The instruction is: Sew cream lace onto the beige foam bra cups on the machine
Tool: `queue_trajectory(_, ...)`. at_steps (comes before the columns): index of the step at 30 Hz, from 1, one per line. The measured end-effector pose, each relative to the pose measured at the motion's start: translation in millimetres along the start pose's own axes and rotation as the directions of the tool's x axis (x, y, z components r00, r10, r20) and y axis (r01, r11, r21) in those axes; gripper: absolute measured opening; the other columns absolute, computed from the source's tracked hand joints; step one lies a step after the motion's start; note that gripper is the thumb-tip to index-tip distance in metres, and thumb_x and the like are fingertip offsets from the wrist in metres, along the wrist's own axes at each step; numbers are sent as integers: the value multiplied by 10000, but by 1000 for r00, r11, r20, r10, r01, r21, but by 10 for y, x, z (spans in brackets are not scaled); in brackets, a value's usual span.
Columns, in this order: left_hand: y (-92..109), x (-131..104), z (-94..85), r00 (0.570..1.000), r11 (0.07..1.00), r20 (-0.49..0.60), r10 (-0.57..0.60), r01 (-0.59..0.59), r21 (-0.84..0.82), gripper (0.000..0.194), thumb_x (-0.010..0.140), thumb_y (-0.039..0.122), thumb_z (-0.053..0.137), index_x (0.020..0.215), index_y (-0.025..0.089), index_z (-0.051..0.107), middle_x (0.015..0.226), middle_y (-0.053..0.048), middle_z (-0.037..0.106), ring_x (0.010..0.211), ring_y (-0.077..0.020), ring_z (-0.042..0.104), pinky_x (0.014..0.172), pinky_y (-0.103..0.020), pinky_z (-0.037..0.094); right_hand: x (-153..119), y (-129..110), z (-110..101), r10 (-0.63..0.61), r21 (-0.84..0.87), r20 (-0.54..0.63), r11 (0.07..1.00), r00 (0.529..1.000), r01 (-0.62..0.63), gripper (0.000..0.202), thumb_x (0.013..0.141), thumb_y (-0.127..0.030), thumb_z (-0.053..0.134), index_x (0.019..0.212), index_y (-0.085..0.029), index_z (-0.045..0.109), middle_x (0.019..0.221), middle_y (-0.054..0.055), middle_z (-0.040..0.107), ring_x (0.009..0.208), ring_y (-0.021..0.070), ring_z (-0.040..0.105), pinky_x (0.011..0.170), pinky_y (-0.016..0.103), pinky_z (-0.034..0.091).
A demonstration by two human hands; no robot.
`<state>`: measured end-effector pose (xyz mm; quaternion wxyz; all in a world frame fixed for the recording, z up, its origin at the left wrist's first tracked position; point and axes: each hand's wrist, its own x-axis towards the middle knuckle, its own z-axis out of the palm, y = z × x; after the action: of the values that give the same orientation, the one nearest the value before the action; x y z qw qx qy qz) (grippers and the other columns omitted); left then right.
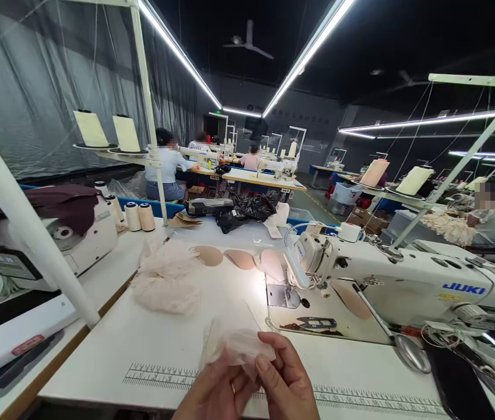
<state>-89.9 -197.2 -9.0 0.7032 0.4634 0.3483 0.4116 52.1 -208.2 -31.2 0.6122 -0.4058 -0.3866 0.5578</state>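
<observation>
A sheer pale fabric piece (241, 344) is pinched between my two hands, above the front edge of the white table. My left hand (216, 388) has its fingers closed on the lower left of the fabric. Thumb and fingers of my right hand (286, 376) grip its right edge. Beyond them lies a loose heap of similar pale sheer fabric (166, 294). A tan oval cup-shaped piece (209, 255) and a pinkish one (241, 259) rest behind. To the right stands a JUKI sewing machine (317, 256), its lamp lit over the needle plate (283, 296).
Thread snips (317, 322) lie on the machine bed. A printed ruler (160, 376) runs along the table's front edge. At the right are a silver oval dish (412, 353) and a black phone-like slab (461, 382). Black plastic bags (247, 210) sit at the back. Co-workers sit farther off.
</observation>
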Motion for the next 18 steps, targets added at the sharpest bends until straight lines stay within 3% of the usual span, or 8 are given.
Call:
queue_trajectory(4, 177, 175, 16, 931, 850, -343, -121, -81, -521, 503, 834, 275, 846, 1295, 161, 682, 1256, -140, 731, 1176, -340, 696, 1014, -442, 580, 27, 0, -497, -255, -423, 76, 867, 964, 263, 482, 948, -600, 670, 1346, -327, 662, 1086, 66, 763, 856, 249, 713, 799, 372, 579)
queue_trajectory(6, 249, 166, 5, 925, 833, -353, -138, -85, -547, 589, 793, 223, 890, 1337, 176, 667, 1295, -126, 727, 1197, -329, 688, 1000, -418, 592, 204, -152, -926, -396, -716, 217, 557, 892, 421, 434, 957, -549, 657, 1334, -337, 692, 1250, 89, 740, 1124, 337, 679, 971, 464, 543)
queue_trajectory(8, 286, 124, -9, 948, 849, -293, -125, -50, -526, 606, 800, 277, 903, 1349, 179, 666, 1325, -124, 720, 1225, -324, 674, 990, -400, 596, 391, -318, -1332, -399, -876, 291, 254, 870, 410, 387, 965, -539, 628, 1272, -327, 735, 1240, 97, 756, 1179, 397, 652, 995, 564, 509)
queue_trajectory(10, 294, 87, -7, 966, 866, -231, -113, -18, -500, 593, 798, 328, 909, 1327, 175, 688, 1317, -124, 728, 1234, -326, 667, 994, -393, 589, 480, -413, -1562, -450, -928, 250, 143, 857, 345, 428, 946, -610, 612, 1161, -278, 774, 1193, 136, 769, 1151, 436, 650, 978, 622, 489)
queue_trajectory(12, 284, 74, 27, 976, 878, -198, -90, -16, -479, 578, 785, 348, 919, 1295, 175, 712, 1281, -118, 747, 1222, -330, 672, 1004, -390, 576, 427, -399, -1521, -451, -911, 150, 282, 880, 300, 491, 939, -651, 609, 1215, -267, 740, 1213, 154, 750, 1147, 412, 647, 978, 587, 494)
queue_trajectory(14, 272, 86, 94, 982, 888, -175, -64, -24, -459, 582, 751, 349, 942, 1266, 180, 729, 1228, -109, 769, 1185, -332, 689, 995, -387, 570, 284, -295, -1232, -309, -745, 35, 626, 951, 231, 580, 958, -652, 601, 1425, -309, 588, 1221, 133, 726, 1073, 326, 676, 905, 471, 540)
queue_trajectory(16, 270, 113, 169, 989, 892, -137, -55, -13, -451, 595, 726, 359, 957, 1247, 175, 736, 1179, -110, 784, 1132, -336, 710, 966, -386, 574, 152, -161, -832, -89, -375, 62, 921, 994, 106, 836, 865, -759, 660, 1542, -340, 404, 1036, 69, 737, 890, 268, 695, 783, 397, 550)
queue_trajectory(18, 283, 146, 216, 986, 880, -117, -115, 47, -473, 570, 742, 405, 940, 1210, 143, 746, 1123, -130, 793, 1076, -339, 728, 922, -383, 584, 90, -58, -486, 18, -113, 68, 993, 998, -10, 962, 769, -690, 818, 1537, -323, 371, 838, -7, 684, 736, 205, 649, 680, 307, 493)
